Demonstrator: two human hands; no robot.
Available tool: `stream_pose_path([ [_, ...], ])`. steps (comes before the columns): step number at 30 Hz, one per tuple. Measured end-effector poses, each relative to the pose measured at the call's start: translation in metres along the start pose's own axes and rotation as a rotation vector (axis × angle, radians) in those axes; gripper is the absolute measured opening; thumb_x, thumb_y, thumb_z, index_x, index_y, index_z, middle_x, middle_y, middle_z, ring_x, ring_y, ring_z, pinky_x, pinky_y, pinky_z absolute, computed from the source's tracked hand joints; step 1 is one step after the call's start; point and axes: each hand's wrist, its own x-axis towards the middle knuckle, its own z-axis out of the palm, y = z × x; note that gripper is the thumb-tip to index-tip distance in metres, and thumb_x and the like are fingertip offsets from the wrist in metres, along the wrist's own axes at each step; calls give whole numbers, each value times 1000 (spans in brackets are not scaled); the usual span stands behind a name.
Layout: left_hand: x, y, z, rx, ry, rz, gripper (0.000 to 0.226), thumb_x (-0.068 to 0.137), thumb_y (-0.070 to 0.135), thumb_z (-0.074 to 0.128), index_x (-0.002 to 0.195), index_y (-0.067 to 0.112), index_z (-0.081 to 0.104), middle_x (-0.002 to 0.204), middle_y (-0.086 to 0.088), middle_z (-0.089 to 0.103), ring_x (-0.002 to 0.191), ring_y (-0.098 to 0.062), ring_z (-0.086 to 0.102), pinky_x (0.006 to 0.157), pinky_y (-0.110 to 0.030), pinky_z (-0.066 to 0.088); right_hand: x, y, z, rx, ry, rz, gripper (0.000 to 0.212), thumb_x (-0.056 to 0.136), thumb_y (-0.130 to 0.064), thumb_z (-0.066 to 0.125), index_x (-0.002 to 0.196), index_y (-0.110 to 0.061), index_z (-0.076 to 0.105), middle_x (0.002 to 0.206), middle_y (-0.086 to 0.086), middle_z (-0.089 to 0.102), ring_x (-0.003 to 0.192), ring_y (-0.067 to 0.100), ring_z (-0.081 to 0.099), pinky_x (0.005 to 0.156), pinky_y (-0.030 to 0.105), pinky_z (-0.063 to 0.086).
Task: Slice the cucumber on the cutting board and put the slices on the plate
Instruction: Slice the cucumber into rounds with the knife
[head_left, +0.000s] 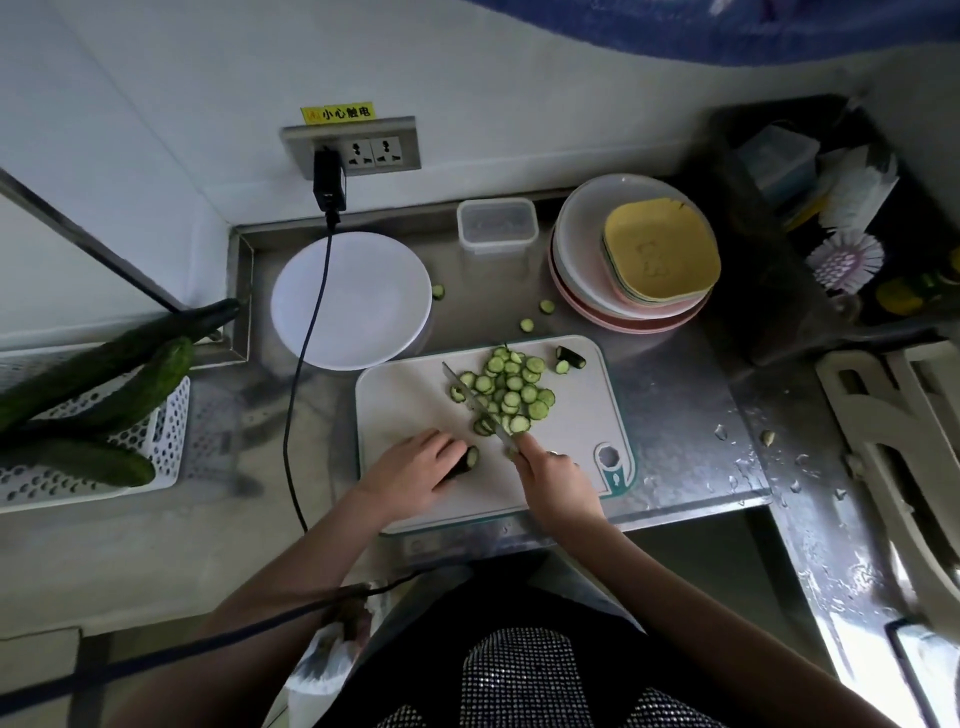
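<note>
Many slices (506, 392) heap mid-frame on the cutting board (410, 405) — right hand (558, 480) grips the knife (480, 408), left hand (415, 470) curls over the cucumber stub (467, 460).

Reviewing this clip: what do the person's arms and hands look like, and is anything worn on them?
Both forearms are bare to the frame edge: no sleeves, gloves, watch or bracelet show. The left hand and right hand are ungloved; a small bright glint on the right hand's fingers may be a ring, too small to tell. Below them is a dark garment with white dotted pattern.
</note>
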Motion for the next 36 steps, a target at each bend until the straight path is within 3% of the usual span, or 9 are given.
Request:
stream_pose_path([
  [4, -14, -5, 2, 33, -13, 23, 33, 75, 34, 48, 102, 15, 44, 84, -3, 63, 77, -21, 63, 56, -27, 53, 1, -11, 10, 81, -84, -12, 20, 101, -36, 35, 108, -19, 42, 88, 20, 63, 81, 40, 60, 67, 41, 49],
  [7, -18, -4, 3, 28, -22, 27, 43, 69, 29, 68, 101, 14, 44, 81, -3, 63, 76, -21, 63, 54, -28, 53, 5, -11, 15, 79, -160, 13, 17, 100, -36, 34, 106, -22, 40, 91, 19, 62, 84, 39, 60, 70, 41, 49],
  [10, -15, -1, -1, 26, -43, 19, 56, 58, 25, 82, 99, 14, 45, 82, -3, 64, 76, -20, 63, 53, -25, 52, 10, -6, 11, 124, -121, 87, 15, 98, -36, 37, 104, -23, 41, 91, 18, 63, 84, 37, 59, 73, 41, 50],
  [15, -15, -5, 0, 15, -23, -6, 53, 61, 25, 79, 98, 15, 43, 82, -3, 64, 74, -21, 63, 52, -29, 53, 24, 10, -5, 45, 0, 159, 13, 100, -33, 36, 100, -21, 40, 92, 19, 64, 79, 37, 59, 66, 39, 47],
  [19, -12, -4, -1, 28, 4, -6, 32, 73, 31, 57, 97, 15, 42, 79, -3, 64, 72, -20, 63, 49, -28, 52, 26, 4, -7, -14, -1, 125, 20, 101, -33, 33, 104, -16, 43, 91, 19, 64, 80, 39, 60, 63, 36, 42],
  [22, -15, -5, 0, 23, -27, 4, 50, 64, 28, 77, 99, 14, 43, 80, -3, 65, 73, -20, 63, 51, -26, 52, 23, -9, 0, -16, -28, 71, 21, 102, -34, 32, 103, -16, 42, 90, 18, 63, 79, 37, 60, 62, 34, 41],
  [25, -14, -5, -1, -4, -39, -12, 56, 60, 26, 81, 99, 15, 43, 80, -3, 65, 74, -19, 64, 51, -27, 52, 25, -12, 4, -22, -29, 88, 18, 101, -31, 32, 104, -17, 42, 90, 16, 63, 79, 36, 60, 65, 35, 45],
  [32, -5, -1, -4, -35, 38, -41, 55, 60, 23, 85, 97, 12, 46, 78, -6, 63, 73, -21, 63, 51, -28, 51, 24, -5, -13, 49, 55, 116, 19, 101, -31, 34, 100, -15, 44, 83, 17, 63, 72, 37, 59, 59, 36, 44],
  [36, 12, 7, -5, -28, 118, -110, 38, 57, 10, 83, 91, 7, 66, 86, -6, 65, 88, -18, 55, 45, -27, 51, 13, -18, -10, 155, 106, 95, 16, 101, -29, 34, 97, -16, 41, 78, 16, 61, 68, 38, 56, 57, 38, 45],
])
